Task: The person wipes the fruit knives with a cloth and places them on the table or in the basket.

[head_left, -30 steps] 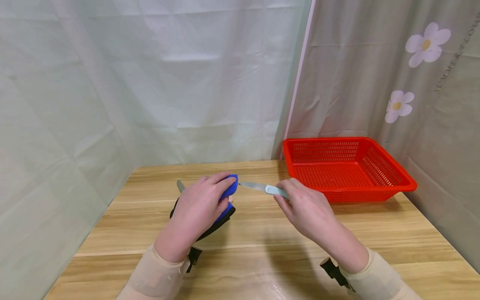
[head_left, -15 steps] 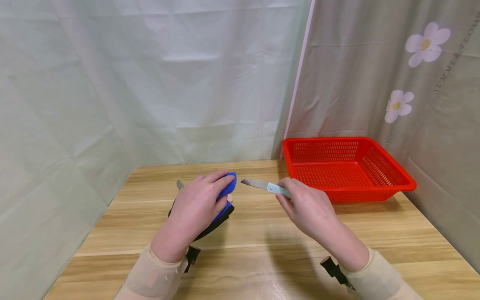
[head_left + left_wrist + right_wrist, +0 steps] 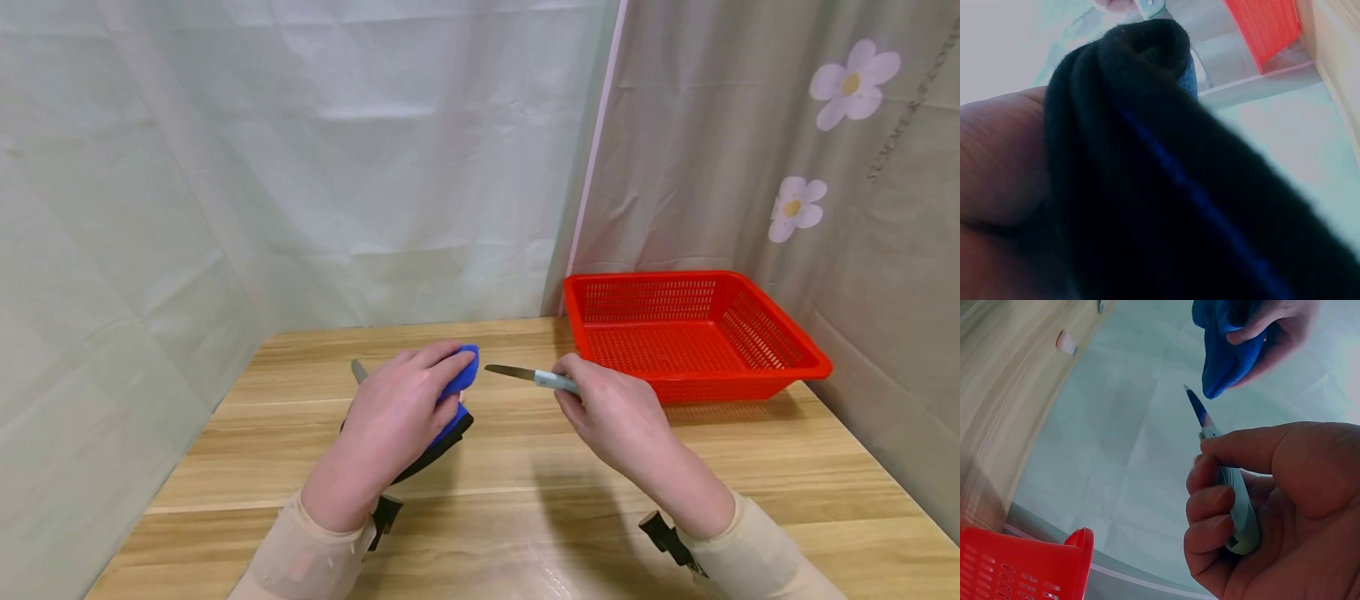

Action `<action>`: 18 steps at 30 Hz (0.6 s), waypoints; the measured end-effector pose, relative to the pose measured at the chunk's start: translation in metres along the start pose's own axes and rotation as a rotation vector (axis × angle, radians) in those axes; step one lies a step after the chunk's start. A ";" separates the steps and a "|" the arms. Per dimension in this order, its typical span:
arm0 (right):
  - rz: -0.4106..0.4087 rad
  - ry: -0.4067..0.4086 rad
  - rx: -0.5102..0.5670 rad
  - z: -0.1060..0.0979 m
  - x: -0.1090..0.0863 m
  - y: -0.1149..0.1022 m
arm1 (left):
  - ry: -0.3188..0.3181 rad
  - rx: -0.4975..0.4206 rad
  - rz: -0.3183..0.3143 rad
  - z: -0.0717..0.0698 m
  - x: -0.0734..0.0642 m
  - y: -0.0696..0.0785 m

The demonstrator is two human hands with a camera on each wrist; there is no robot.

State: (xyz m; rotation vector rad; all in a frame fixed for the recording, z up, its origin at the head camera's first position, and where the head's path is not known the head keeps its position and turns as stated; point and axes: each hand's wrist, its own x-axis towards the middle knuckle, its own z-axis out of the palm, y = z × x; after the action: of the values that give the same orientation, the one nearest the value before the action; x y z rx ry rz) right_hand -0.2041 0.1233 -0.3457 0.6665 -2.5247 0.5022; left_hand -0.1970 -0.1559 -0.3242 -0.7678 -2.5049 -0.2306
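Knife (image 3: 534,377) and blue cloth (image 3: 467,372)
Right hand (image 3: 618,421) curls tightly round the knife, its blade (image 3: 510,371) pointing toward the left hand (image 3: 397,408), which grips the bunched cloth.

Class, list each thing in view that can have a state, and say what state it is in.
Blue-and-black cloth: bunched, gripped by the left hand.
Knife: blade out, handle gripped by the right hand, tip apart from the cloth.
Red basket: upright, on the table.
Grey object: mostly hidden behind the left hand; full state unclear.
Backdrop: hanging, creased.
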 end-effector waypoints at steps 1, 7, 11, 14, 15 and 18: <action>-0.001 0.001 -0.004 0.000 0.000 0.000 | -0.001 -0.001 0.003 0.000 0.000 0.001; 0.014 -0.015 -0.018 -0.001 0.000 -0.002 | -0.004 0.000 0.012 -0.002 0.000 0.004; 0.020 -0.019 -0.031 -0.001 0.000 -0.002 | 0.017 -0.003 0.025 -0.002 0.000 0.007; 0.021 -0.011 -0.035 -0.001 0.000 -0.002 | 0.026 -0.004 0.037 -0.002 0.000 0.008; 0.020 -0.009 -0.034 -0.001 0.000 -0.002 | 0.027 -0.005 0.041 -0.002 0.000 0.009; 0.014 -0.005 -0.029 0.000 -0.001 -0.002 | 0.023 -0.005 0.048 -0.002 0.000 0.012</action>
State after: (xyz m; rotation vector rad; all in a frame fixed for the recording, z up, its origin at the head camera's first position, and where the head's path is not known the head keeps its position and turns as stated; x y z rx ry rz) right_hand -0.2024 0.1223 -0.3456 0.6409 -2.5378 0.4689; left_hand -0.1899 -0.1468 -0.3223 -0.8221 -2.4617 -0.2273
